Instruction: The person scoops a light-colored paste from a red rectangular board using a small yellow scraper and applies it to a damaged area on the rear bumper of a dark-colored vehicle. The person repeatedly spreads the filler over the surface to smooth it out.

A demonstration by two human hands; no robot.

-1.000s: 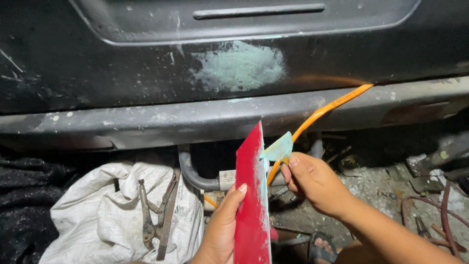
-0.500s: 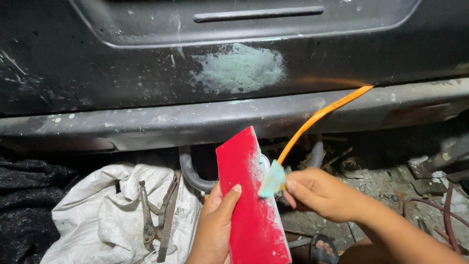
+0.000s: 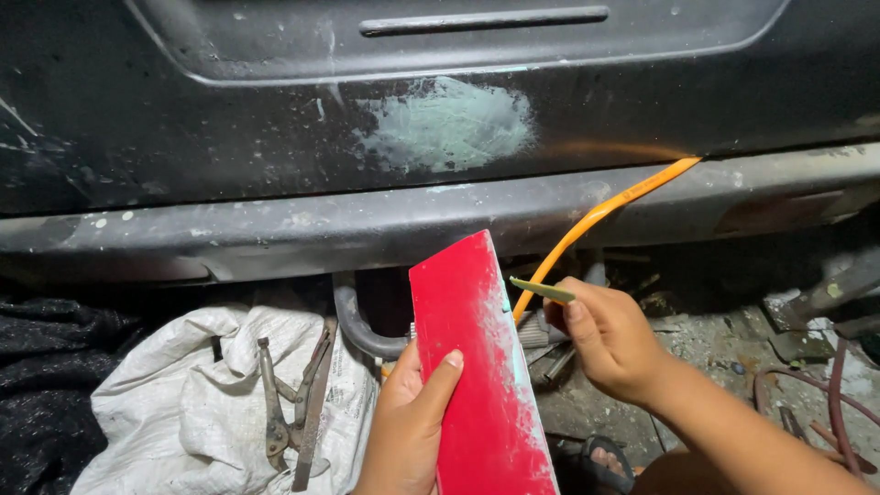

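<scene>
Here, left hand (image 3: 408, 426) gripping red board (image 3: 481, 367), right hand (image 3: 610, 339) pinching spreader (image 3: 543, 290)

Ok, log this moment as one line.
left hand: holds red board | right hand: holds thin spreader edge-on | dark car panel: pale filler patch

Pliers (image 3: 275, 403) on white sack (image 3: 174, 431)

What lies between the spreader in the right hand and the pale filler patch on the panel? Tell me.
Nothing visible. The right hand holds the spreader beside the red board's edge; above it are only open air, the grey sill and the panel up to the filler patch.
</scene>
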